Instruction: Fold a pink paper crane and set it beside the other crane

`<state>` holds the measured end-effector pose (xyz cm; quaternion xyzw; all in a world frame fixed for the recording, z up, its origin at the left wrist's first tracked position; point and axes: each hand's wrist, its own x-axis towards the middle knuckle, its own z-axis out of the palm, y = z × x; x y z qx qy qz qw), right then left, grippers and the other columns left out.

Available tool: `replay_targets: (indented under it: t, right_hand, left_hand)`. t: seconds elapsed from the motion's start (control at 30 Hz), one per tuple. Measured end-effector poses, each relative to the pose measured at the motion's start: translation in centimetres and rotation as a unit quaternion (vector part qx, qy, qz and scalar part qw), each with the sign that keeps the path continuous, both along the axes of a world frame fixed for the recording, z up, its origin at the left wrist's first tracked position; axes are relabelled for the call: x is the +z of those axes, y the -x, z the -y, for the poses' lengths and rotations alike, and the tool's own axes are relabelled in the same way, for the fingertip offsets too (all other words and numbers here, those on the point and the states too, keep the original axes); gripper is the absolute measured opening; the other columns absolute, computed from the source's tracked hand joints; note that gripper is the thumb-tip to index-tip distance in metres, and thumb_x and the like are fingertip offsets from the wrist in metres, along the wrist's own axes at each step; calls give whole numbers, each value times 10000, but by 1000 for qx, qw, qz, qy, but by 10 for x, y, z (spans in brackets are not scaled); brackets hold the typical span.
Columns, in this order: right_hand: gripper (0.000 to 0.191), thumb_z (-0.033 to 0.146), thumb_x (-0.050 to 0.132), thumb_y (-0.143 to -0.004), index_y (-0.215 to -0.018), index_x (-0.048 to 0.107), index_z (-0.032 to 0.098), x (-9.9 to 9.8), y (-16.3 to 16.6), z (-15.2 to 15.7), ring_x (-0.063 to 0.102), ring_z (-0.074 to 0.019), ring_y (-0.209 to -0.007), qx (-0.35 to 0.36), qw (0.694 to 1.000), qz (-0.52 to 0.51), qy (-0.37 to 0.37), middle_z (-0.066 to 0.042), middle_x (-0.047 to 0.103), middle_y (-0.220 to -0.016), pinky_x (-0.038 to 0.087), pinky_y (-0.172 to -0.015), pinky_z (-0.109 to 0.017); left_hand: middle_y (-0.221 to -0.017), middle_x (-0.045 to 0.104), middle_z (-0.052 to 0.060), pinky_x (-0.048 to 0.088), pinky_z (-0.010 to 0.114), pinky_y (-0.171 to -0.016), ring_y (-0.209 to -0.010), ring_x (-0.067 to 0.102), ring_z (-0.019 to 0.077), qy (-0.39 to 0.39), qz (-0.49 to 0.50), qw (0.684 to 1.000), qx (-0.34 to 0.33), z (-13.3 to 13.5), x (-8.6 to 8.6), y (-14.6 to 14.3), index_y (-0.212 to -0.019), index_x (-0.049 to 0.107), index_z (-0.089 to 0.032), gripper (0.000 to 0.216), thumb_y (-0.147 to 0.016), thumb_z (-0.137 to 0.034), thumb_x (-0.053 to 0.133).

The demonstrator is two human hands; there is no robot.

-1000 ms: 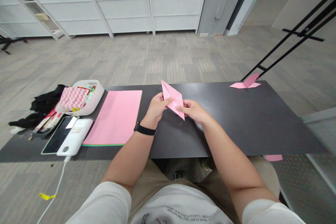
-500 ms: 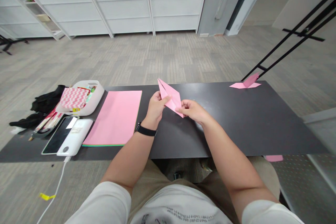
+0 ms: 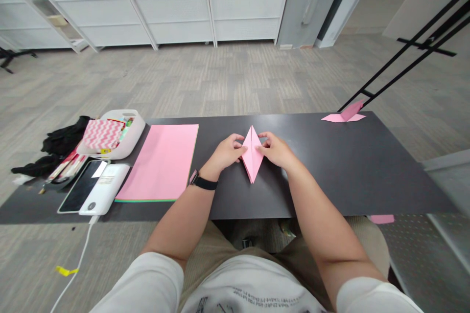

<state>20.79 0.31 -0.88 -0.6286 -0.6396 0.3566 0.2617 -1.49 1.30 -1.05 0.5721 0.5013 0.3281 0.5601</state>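
Between my two hands is a folded pink paper [image 3: 252,161], a narrow diamond with a slit down its upper middle. One point faces away from me and the other faces my body. My left hand [image 3: 231,150] pinches its left corner, thumb on top and fingers at the edge. At the right corner, my right hand [image 3: 274,149] grips it the same way. The fingertips beneath the paper are partly hidden. Left of my left hand lies a stack of pink sheets [image 3: 157,161], with green showing at its lower edge.
A folded pink paper bird [image 3: 345,115] stands at the far right of the dark table [image 3: 352,171]. To the left are a white basket [image 3: 132,139], a phone [image 3: 79,190], a white power bank [image 3: 105,190] with a cable, and black cloth [image 3: 66,137]. A black metal frame [image 3: 396,63] rises behind the right end.
The folded paper has turned from a slant to point straight away from me and come lower, nearer the table. Both hands have shifted to its opposite side corners.
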Motion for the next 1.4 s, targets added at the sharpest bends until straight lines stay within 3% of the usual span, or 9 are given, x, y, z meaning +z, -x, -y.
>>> replay_targets:
  t: [0.2,0.33,0.47,0.6,0.7,0.83,0.97,1.1,1.4]
  right_hand:
    - [474,268,730,-902,-1371,668,235,3,-2,8,710,-250,-897,22,988,148,-27,-44,789,-973,504,-796,-369]
    - [461,231,695,-916,-1377,702,222,-1,-1,11,664,-318,-1173,60,964,212,-149,-136,724,-1300,527,-1019,-443]
    - [394,155,594,-966,-1302,777,248,-3,0,12,573,-355,-1340,146,930,265,-210,-110,689,-1475,478,-1124,-520]
    - [424,210,553,-1029,-1403,744,265,-8,-5,14,581,-362,-1360,185,915,305,-189,-83,696,-1518,472,-1121,-557]
    - [448,308,527,-1079,-1494,688,261,-13,-11,18,564,-381,-1417,200,903,326,-197,-78,651,-1584,439,-1170,-577]
    - [533,410,504,-1104,-1598,595,230,-18,-19,21,491,-399,-1522,217,892,326,-225,-113,581,-1651,391,-1232,-605]
    - [560,402,485,-1109,-1636,551,223,-19,-21,16,429,-390,-1588,237,890,317,-224,-97,519,-1702,364,-1281,-604]
    - [565,390,498,-1104,-1649,534,244,-17,-23,12,414,-380,-1606,255,894,300,-216,-91,519,-1702,313,-1316,-641]
    - [597,395,607,-1043,-1629,558,290,-10,-23,18,393,-374,-1622,290,901,244,-211,-94,543,-1685,274,-1325,-686]
  left_hand:
    - [-889,751,38,558,411,-874,-853,715,266,-187,-216,957,-43,7,2,0,-1123,741,-236,298,-843,-220,844]
    - [-1079,704,82,534,434,-959,-1011,667,284,-281,-308,907,-68,10,5,-3,-1103,745,-219,233,-878,-208,805]
    - [-1246,714,85,490,461,-1052,-1164,615,296,-357,-336,862,-126,11,7,-3,-1123,793,-243,202,-961,-183,687]
    - [-1300,760,81,461,498,-1071,-1248,617,316,-361,-364,845,-147,14,7,-2,-1131,800,-254,210,-1011,-207,635]
    - [-1334,766,90,386,548,-1181,-1330,611,325,-368,-372,836,-165,14,4,1,-1186,783,-249,225,-1027,-223,626]
    - [-1552,658,118,220,615,-1312,-1513,507,364,-366,-360,834,-201,12,1,9,-1257,770,-258,270,-1005,-324,699]
    - [-1669,550,148,128,634,-1351,-1606,413,379,-357,-338,839,-233,8,-2,15,-1442,688,-246,485,-993,-425,711]
    - [-1695,514,160,102,658,-1354,-1629,376,391,-347,-336,843,-238,8,-3,18,-1570,587,-228,633,-991,-458,697]
    - [-1690,518,165,56,668,-1366,-1627,384,399,-347,-308,853,-238,18,-4,23,-1516,638,-235,669,-922,-503,788]
